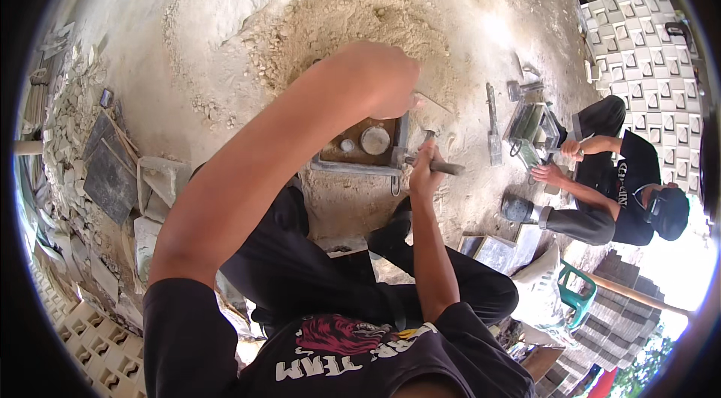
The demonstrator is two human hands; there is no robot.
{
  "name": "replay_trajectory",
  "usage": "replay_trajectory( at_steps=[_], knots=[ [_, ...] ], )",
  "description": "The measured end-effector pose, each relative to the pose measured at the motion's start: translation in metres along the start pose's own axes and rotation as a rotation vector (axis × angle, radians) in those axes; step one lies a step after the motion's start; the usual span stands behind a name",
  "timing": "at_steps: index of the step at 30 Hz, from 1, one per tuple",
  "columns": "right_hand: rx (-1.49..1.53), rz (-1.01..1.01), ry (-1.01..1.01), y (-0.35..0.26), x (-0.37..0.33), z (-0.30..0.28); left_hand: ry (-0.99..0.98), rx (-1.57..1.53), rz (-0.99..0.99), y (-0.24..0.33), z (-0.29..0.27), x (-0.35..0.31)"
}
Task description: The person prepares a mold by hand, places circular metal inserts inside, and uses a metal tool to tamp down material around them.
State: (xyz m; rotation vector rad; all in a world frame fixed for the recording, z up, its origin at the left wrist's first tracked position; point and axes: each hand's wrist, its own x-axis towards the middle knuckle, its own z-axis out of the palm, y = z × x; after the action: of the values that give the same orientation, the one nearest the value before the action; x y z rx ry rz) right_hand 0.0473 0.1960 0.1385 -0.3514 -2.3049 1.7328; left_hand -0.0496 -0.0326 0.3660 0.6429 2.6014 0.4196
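And right up close it's the left forearm, bare below a dark sleeve, slanting across the middle of the view! It ends in the left hand, wrist bent, fingers curled in; a thin straight edge juts out beside them, though whether the hand grips it, I cannot tell. Below and right of it comes the right hand, closed around a dark bar that pokes out on both sides, with a small metal piece showing just above the fingers.

Just left of that right hand, here's the square dark frame, flat on the ground, partly covered by the forearm. Inside, on a brown surface, a big pale disc and a small one, both below the left hand! A wire loop hangs off the near edge.

Beyond the left hand spreads a heap of sandy grit. Well right of the right hand, a long metal tool lies on the ground, and past it sits another person, both hands at a second frame. Farther out, pale patterned blocks stand in rows; away to the left of both hands, a dark slab leans among rubble
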Motion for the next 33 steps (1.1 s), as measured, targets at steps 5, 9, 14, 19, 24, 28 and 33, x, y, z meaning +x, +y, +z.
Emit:
replay_trajectory(
  at_steps=[5, 9, 14, 19, 24, 28, 33],
  knots=[
    [-0.275, -0.453, 0.028, 0.052, 0.004, -0.007, -0.041, -0.029, -0.056, 0.011, -0.022, -0.004],
    [-0.048, -0.051, 0.042, 0.004, 0.003, 0.007, -0.018, 0.013, -0.052, 0.001, -0.01, -0.004],
    [-0.106, -0.11, 0.008, 0.044, 0.014, 0.003, -0.063, -0.021, -0.037, 0.01, -0.023, -0.006],
    [0.082, -0.079, 0.132, -0.021, 0.023, 0.015, -0.016, 0.01, -0.028, -0.002, -0.006, -0.01],
    [-0.102, -0.104, 0.06, 0.062, 0.04, 0.007, 0.039, -0.006, 0.023, 0.004, -0.014, -0.006],
    [0.232, -0.086, 0.095, -0.01, 0.045, 0.019, 0.03, -0.014, -0.012, -0.008, -0.007, -0.017],
    [0.002, -0.194, 0.008, 0.057, 0.05, 0.026, 0.017, -0.04, 0.005, -0.001, -0.013, -0.01]
  ],
)
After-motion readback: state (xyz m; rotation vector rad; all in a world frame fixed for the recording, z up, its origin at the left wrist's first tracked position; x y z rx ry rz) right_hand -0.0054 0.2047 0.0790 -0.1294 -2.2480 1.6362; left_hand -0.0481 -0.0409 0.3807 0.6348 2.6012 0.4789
